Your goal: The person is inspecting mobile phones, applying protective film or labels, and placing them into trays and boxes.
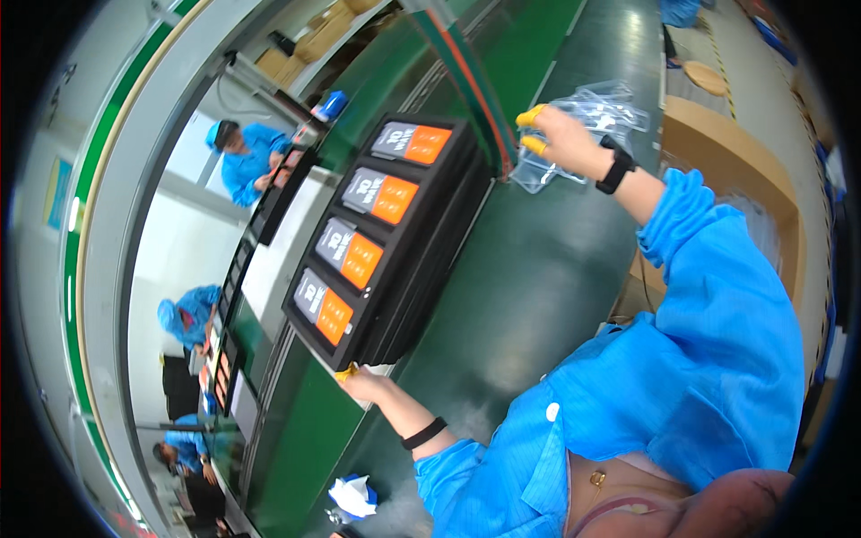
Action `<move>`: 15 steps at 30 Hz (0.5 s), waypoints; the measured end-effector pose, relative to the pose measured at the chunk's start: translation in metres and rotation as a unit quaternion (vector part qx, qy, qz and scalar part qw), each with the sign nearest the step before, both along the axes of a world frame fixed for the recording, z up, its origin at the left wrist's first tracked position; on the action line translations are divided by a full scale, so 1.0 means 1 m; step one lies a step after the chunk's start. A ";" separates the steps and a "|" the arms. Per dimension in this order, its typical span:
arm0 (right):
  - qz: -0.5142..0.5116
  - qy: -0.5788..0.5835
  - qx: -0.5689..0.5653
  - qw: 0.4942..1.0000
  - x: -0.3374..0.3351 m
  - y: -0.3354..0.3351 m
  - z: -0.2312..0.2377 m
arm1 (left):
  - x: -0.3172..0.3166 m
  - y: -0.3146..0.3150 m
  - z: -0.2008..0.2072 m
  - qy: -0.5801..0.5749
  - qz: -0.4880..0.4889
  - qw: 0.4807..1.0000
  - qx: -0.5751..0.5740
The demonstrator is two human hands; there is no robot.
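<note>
A stack of black trays [421, 260] lies on the dark green counter [529, 296], and the top tray holds four flat packs in a row, each dark grey at one end and orange at the other [345, 253], one to a compartment. The left hand [363, 384] grips the near corner of the stack, its fingers closed on the tray edge, with a yellow finger cot showing at the tip and a black band round the wrist. The right hand [567, 139] is raised over the far side of the counter, well apart from the trays, closed on a bundle of clear plastic bags [596, 121]; two fingers wear yellow cots [531, 115] and a black wristband sits just behind. Both sleeves are bright blue. A crumpled blue and white cloth [352, 496] lies on the counter near the left elbow. Beside the counter runs a long conveyor line with green edging [296, 430], carrying more black trays [235, 269]. Other people in blue coats and caps [247, 152] work along its far side. A brown wooden shelf unit [726, 157] stands at the right, with cardboard boxes [327, 31] farther off.
</note>
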State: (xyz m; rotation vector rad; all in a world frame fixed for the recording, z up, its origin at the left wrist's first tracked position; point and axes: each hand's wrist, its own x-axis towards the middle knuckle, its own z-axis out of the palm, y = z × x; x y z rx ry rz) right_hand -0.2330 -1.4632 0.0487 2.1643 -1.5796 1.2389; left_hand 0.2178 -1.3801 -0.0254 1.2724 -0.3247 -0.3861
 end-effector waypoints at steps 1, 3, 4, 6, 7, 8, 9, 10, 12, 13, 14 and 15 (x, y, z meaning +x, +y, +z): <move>0.023 -0.029 0.092 0.995 0.018 -0.018 -0.008 | 0.003 0.003 -0.001 0.017 0.007 1.000 -0.015; 0.088 -0.073 0.092 0.989 0.042 -0.045 -0.020 | 0.001 0.007 -0.002 0.032 0.023 0.999 -0.030; 0.090 -0.105 0.064 0.988 0.053 -0.059 -0.032 | -0.004 0.011 0.003 0.013 0.023 1.000 -0.015; 0.090 -0.289 0.107 0.947 0.067 -0.094 -0.062 | -0.003 0.011 0.006 -0.007 0.033 0.999 0.008; 0.108 -0.377 0.117 0.912 0.073 -0.108 -0.066 | 0.001 0.010 0.005 -0.012 0.018 1.000 -0.006; 0.117 -0.429 0.142 0.884 0.074 -0.128 -0.083 | 0.003 0.007 0.005 -0.018 0.001 1.000 -0.020; 0.100 -0.428 0.160 0.884 0.079 -0.135 -0.083 | -0.004 0.006 0.017 0.017 0.002 1.000 -0.017; 0.082 -0.429 0.178 0.882 0.082 -0.136 -0.076 | -0.007 0.005 0.023 0.013 0.011 1.000 -0.006; 0.055 -0.434 0.157 0.885 0.095 -0.134 -0.060 | -0.003 0.018 0.028 0.013 0.016 1.000 0.000; 0.056 -0.471 0.149 0.868 0.092 -0.144 -0.070 | 0.001 0.016 0.021 0.004 0.015 1.000 -0.011; 0.056 -0.508 0.139 0.848 0.091 -0.151 -0.080 | 0.004 0.018 0.017 0.000 0.020 1.000 -0.002; 0.081 -0.508 0.151 0.844 0.091 -0.151 -0.080 | -0.001 0.018 0.017 -0.033 0.037 0.998 0.037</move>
